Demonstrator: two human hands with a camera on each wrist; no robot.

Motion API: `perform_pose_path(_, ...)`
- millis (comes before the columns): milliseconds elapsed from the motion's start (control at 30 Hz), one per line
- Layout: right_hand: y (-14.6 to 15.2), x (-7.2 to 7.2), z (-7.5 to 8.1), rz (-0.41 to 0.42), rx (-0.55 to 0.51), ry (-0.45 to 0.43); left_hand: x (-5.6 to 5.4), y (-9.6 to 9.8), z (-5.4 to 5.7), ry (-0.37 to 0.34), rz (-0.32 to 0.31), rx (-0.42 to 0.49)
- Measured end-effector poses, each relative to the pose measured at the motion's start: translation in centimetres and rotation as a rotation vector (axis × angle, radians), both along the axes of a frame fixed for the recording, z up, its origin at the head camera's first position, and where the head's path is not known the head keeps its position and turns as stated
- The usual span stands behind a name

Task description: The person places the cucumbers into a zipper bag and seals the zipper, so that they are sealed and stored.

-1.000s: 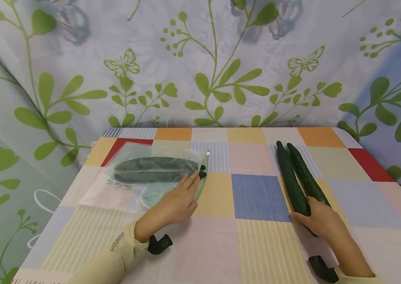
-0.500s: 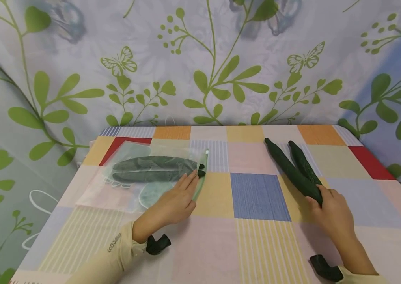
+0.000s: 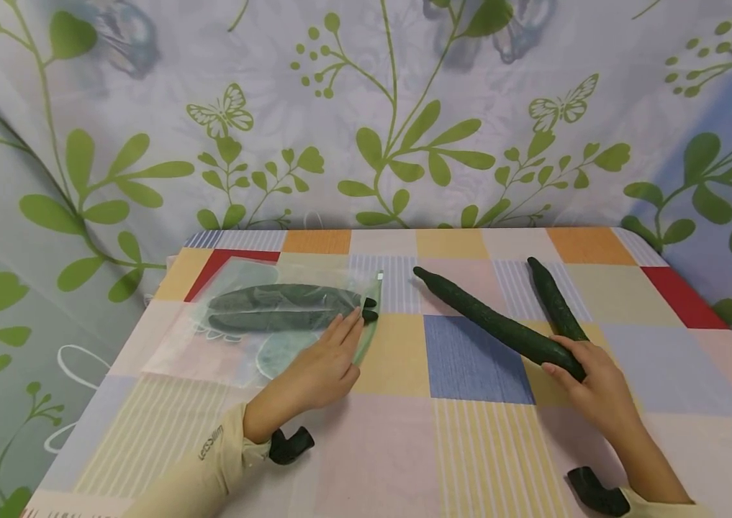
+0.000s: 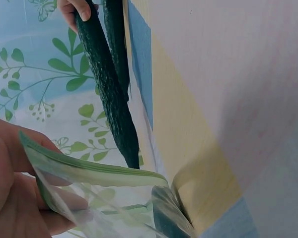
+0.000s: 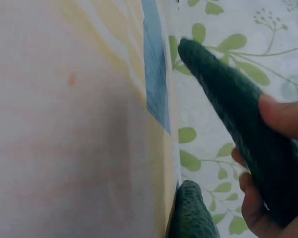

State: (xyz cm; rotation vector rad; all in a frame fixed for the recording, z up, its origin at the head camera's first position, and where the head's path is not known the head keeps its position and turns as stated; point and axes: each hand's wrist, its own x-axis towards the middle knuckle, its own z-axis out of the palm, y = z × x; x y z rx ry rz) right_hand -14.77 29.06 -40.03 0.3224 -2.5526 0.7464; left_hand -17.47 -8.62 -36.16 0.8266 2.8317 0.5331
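Note:
A clear zip bag (image 3: pixel 174 356) with a green-edged mouth lies at the left of the table. Inside it are two cucumbers (image 3: pixel 275 298), side by side, their dark ends at the mouth. My left hand (image 3: pixel 320 367) is at the bag's mouth; in the left wrist view its fingers hold the green zip edge (image 4: pixel 99 169), which stands up from the table. On the right, my right hand (image 3: pixel 599 385) grips a long cucumber (image 3: pixel 489 316) by its near end, thumb on one side and fingers round the other. Another cucumber (image 3: pixel 555 298) lies behind that hand, its near end hidden.
A patchwork cloth (image 3: pixel 378 453) covers the table. Behind the table hangs a leaf-patterned curtain (image 3: pixel 404 115). Black curved pieces (image 3: pixel 291 444) sit at both wrists by the sleeves. A white cord (image 3: pixel 77 374) hangs off the left edge.
My right hand has taken hold of one of two cucumbers lying together and swung its far end left, towards the bag. The other cucumber stays put. My left hand keeps its place.

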Motion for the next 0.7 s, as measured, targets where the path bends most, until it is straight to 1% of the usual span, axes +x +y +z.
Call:
perform_pose_path(167,-0.2,0.2,0.1,0.075,-0.056,-0.055,0.0,-0.1,0.1,0.01,0.003,0.0)
perform_pose_path(400,-0.7,0.4,0.4,0.202,-0.082,-0.122,0.1,-0.3,0.1,-0.007,0.02,0.002)
perform_pose_path(567,-1.2,0.4,0.3,0.287,-0.115,-0.191,0.0,-0.3,0.0,-0.015,0.015,0.003)
perform_pose_path(700,-1.8,0.2,0.0,0.353,-0.117,-0.233,0.0,0.0,-0.1,-0.017,0.002,-0.026)
